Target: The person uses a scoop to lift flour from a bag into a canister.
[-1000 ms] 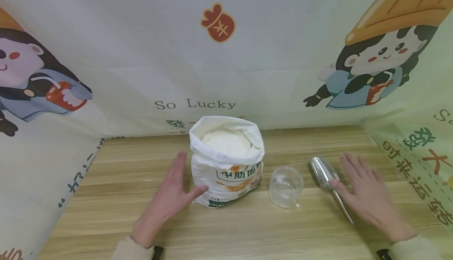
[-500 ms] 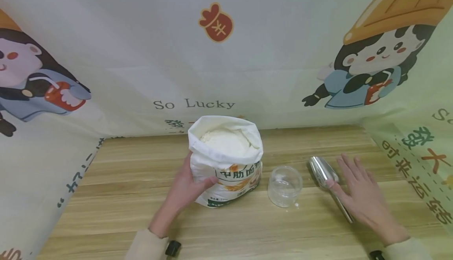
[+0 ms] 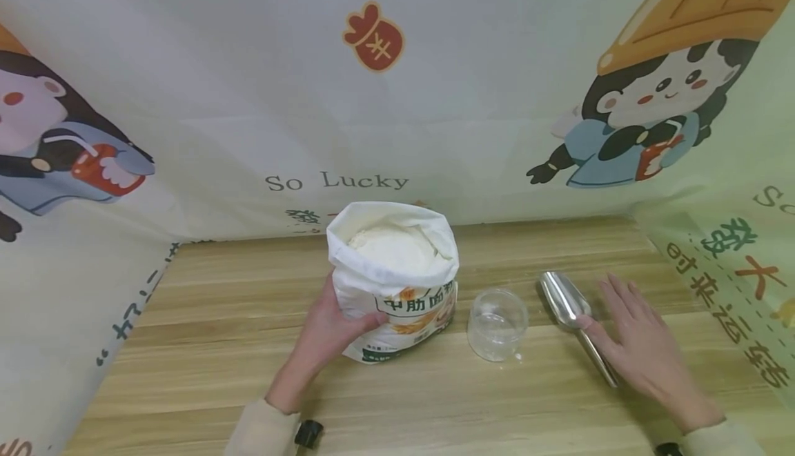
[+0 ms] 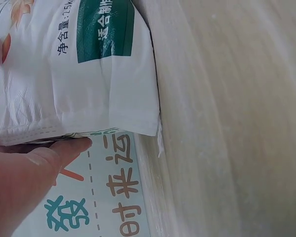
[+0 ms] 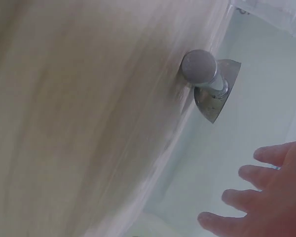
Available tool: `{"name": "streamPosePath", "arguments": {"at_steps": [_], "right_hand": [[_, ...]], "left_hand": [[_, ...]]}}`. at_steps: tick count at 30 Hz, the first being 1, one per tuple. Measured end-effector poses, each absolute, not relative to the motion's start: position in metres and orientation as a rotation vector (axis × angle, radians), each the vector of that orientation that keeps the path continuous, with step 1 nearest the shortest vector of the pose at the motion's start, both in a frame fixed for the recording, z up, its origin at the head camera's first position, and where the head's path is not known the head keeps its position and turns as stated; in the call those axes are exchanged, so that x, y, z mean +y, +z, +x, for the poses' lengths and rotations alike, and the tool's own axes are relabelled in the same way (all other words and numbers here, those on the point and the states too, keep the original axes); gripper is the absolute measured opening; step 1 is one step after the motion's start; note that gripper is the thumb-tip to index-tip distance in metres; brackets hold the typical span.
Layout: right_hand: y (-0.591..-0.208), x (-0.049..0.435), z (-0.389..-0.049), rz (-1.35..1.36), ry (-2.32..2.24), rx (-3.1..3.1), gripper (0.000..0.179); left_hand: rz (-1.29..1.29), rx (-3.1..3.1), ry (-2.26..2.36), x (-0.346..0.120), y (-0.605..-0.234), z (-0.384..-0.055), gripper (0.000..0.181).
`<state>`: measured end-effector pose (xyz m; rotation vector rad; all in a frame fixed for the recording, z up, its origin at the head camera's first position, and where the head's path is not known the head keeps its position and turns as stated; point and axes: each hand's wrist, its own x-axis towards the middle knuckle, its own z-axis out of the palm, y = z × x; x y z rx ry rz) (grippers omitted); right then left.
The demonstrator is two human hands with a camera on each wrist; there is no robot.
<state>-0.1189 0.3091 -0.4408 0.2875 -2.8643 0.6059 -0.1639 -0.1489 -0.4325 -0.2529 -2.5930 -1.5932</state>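
A white flour bag (image 3: 413,325) stands open-topped on the wooden table, with pale flour (image 3: 400,249) heaped inside. My left hand (image 3: 329,332) grips its left side, the thumb across the printed front and the fingers round the side. In the left wrist view the bag's lower corner (image 4: 108,94) shows close up. A clear round container (image 3: 498,325) sits just right of the bag. Further right lies a metal scoop (image 3: 564,297), its handle towards me. My right hand (image 3: 642,342) is beside the scoop with fingers spread, holding nothing; in the right wrist view the fingers are apart from it.
The wooden table (image 3: 217,332) meets a printed cloth wall (image 3: 497,97) behind the bag. More printed cloth closes off the left side (image 3: 74,290) and the right side (image 3: 702,249).
My left hand has moved right from beside the flour bag and taken hold of its left side. The right hand stays near the scoop. The whole view has shifted slightly.
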Motion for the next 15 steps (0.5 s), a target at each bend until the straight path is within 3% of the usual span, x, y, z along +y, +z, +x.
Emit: {"name": "streamPosePath", "arguments": {"at_steps": [15], "right_hand": [[-0.4390,0.3072,-0.1201,0.173,0.573,-3.087,0.100]], "left_hand": [[-0.270,-2.607,-1.559,-0.1490,-0.4326,-0.1649,0.104]]}}
